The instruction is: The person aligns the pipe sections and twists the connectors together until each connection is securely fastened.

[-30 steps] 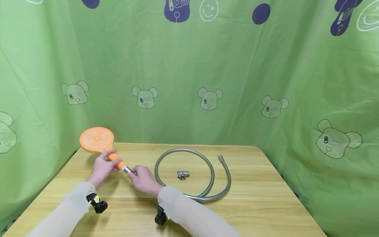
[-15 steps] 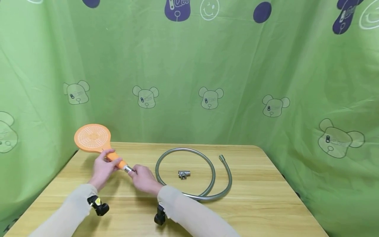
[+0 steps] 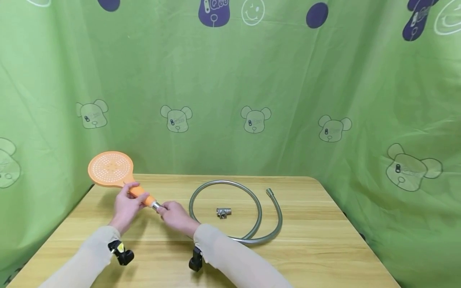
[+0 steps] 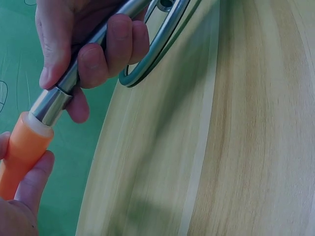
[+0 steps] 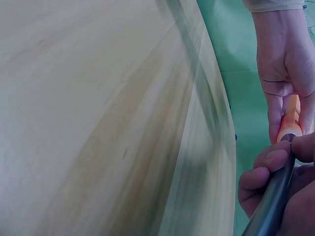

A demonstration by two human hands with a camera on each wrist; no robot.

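An orange shower head [image 3: 111, 169] stood out past the left edge of the table [image 3: 309, 236], its round perforated face lifted above the wood and tilted up toward the green cloth backdrop [image 3: 230, 92]. The left hand [image 3: 126, 206] gripped its orange handle, fingers and thumb curled round it, with a wrist camera strapped below the beige sleeve [image 3: 81, 262]. Just to the right, the right hand [image 3: 175, 216] pinched the metal end nut of the shower hose [image 3: 230, 240], thumb and fingers closed round it where it met the base of the handle; the left wrist view showed the silver nut [image 4: 50, 104] seated against the handle's pale collar. From that hand the hose ran out in a wide loop lying flat on the table, its free end [image 3: 268, 192] resting toward the far right of the loop. Inside the loop, apart from the hose, lay a small metal tee fitting [image 3: 223, 212]
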